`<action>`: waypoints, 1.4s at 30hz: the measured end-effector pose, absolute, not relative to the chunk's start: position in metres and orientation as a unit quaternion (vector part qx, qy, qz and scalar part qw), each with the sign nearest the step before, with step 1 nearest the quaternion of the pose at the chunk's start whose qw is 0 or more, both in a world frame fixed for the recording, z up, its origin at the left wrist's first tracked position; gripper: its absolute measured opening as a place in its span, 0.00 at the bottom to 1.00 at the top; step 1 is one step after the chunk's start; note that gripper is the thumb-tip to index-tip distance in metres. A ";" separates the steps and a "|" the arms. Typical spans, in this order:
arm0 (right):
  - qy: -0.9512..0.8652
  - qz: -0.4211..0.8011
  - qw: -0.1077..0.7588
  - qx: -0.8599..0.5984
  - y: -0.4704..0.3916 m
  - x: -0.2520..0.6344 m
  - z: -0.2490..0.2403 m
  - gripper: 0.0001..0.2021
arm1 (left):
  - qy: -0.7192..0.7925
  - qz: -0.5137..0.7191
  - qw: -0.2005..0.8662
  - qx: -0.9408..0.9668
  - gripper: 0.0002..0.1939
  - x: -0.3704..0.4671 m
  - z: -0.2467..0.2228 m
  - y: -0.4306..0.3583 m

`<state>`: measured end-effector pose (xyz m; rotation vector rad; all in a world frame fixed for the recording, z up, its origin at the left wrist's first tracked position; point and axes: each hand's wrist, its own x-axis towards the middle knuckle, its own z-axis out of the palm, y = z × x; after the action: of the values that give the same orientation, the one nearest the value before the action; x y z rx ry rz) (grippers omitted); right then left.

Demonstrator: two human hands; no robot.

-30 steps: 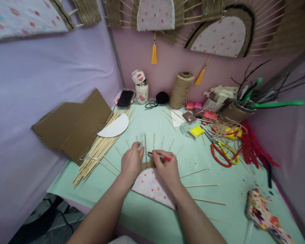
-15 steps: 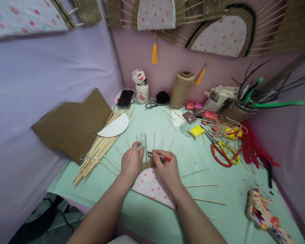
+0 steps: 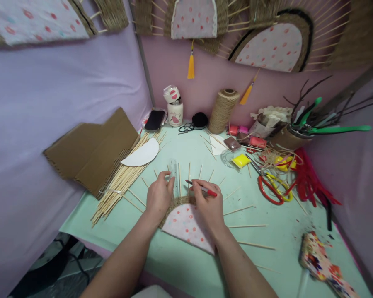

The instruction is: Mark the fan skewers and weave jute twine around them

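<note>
A half-round piece (image 3: 184,225) covered in white cloth with red dots lies on the table, edged with a jute band (image 3: 182,201). Thin wooden sticks (image 3: 250,209) fan out from its curve. My left hand (image 3: 159,194) grips a clear ruler (image 3: 174,176) between thumb and fingers, the ruler standing lengthwise beside one of the upper sticks. In my right hand (image 3: 207,203) is a red pen (image 3: 209,191), pinched with its dark tip pointing left, a little right of the ruler and over the sticks.
A bundle of sticks (image 3: 119,188) with a white half-disc (image 3: 141,153) and folded cardboard (image 3: 90,149) lie left. Behind stand a twine spool (image 3: 223,111) and a white bottle (image 3: 175,114). Red-handled scissors (image 3: 270,191) and a floral-patterned glue gun (image 3: 318,256) lie right.
My right hand has moved right with the pen, so its tip is now farther from the ruler. My left hand stays on the ruler, almost unmoved.
</note>
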<state>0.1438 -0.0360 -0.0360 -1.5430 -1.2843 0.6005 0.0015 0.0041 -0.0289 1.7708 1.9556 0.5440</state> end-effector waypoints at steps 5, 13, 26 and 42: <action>-0.495 0.243 0.524 -0.649 -0.038 0.147 -0.030 0.12 | 0.717 0.259 0.230 0.605 0.17 -0.016 -0.015 -0.002; -0.476 0.231 0.552 -0.645 -0.041 0.149 -0.029 0.13 | 0.717 0.273 0.306 0.564 0.15 -0.027 -0.019 -0.015; -0.536 0.241 0.502 -0.635 -0.043 0.140 -0.031 0.13 | 0.717 0.262 0.333 0.553 0.14 -0.017 -0.025 -0.017; -0.562 0.265 0.479 -0.620 -0.043 0.132 -0.033 0.11 | 0.717 0.243 0.335 0.561 0.14 -0.014 -0.028 -0.015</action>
<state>0.1324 -0.0430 -0.0327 -1.5130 -1.3714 0.6456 -0.0143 -0.0150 -0.0276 1.4644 1.8713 0.6342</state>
